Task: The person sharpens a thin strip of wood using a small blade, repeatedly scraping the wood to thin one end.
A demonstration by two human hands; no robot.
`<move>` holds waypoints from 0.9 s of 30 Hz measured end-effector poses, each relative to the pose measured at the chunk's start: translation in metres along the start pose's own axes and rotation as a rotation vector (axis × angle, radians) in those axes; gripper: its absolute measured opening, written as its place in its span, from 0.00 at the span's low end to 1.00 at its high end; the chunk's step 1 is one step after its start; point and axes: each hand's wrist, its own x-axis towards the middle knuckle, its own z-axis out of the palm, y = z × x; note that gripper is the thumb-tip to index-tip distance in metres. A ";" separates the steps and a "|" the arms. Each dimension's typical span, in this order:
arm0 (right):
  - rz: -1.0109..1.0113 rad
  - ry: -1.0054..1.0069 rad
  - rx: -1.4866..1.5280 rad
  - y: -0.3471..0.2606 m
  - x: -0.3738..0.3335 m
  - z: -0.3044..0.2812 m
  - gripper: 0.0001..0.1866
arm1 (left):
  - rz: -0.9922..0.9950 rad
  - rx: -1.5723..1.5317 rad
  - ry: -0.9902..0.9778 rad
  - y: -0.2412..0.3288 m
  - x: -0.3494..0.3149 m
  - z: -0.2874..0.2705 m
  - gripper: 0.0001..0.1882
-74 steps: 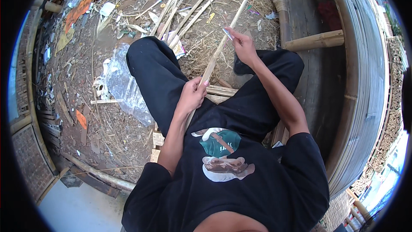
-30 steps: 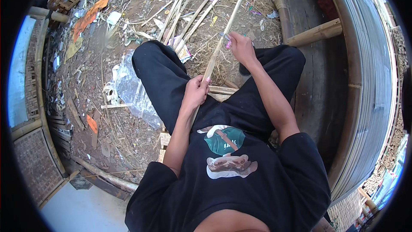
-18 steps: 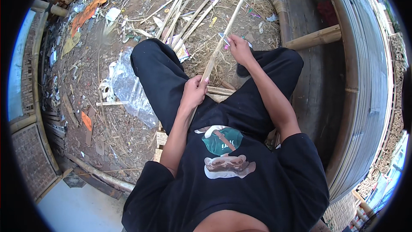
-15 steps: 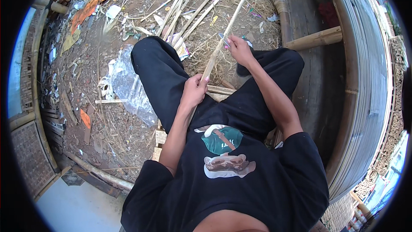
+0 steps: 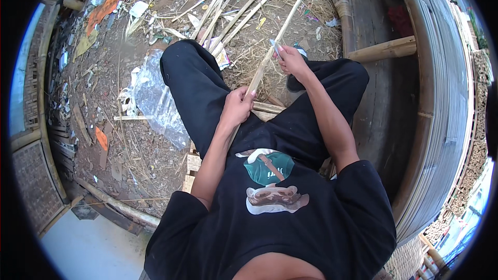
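A long pale bamboo strip (image 5: 292, 14) runs aslant from my lap up over the ground between my knees. My left hand (image 5: 237, 106) is closed around its lower part, near my left thigh. Farther up, my right hand (image 5: 292, 62) is closed on a small knife, its handle mostly hidden by the fingers. The knife's short, light-coloured blade (image 5: 273, 44) lies against the strip's edge. Below my left hand, the end of the strip passes behind my forearm.
Several split bamboo strips (image 5: 236, 21) lie beyond my left knee. Clear plastic sheeting (image 5: 155, 91) is crumpled at the left, with orange scraps (image 5: 111, 5) farther off. A bamboo-framed structure (image 5: 384, 49) stands close on the right. Shavings and litter cover the ground.
Both hands keep nearly the same places on the strip and knife. The knife blade has tilted slightly against the strip, and the whole view has shifted a little.
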 end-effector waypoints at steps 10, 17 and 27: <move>-0.141 -0.044 -0.251 -0.010 0.003 -0.005 0.13 | 0.082 0.074 0.035 -0.006 0.002 0.000 0.12; -0.140 0.008 -0.249 0.001 0.000 0.007 0.13 | 0.074 0.108 0.108 -0.008 0.001 -0.002 0.14; -0.125 -0.001 -0.241 0.004 -0.007 0.003 0.12 | 0.056 -0.009 0.051 -0.002 0.001 -0.004 0.13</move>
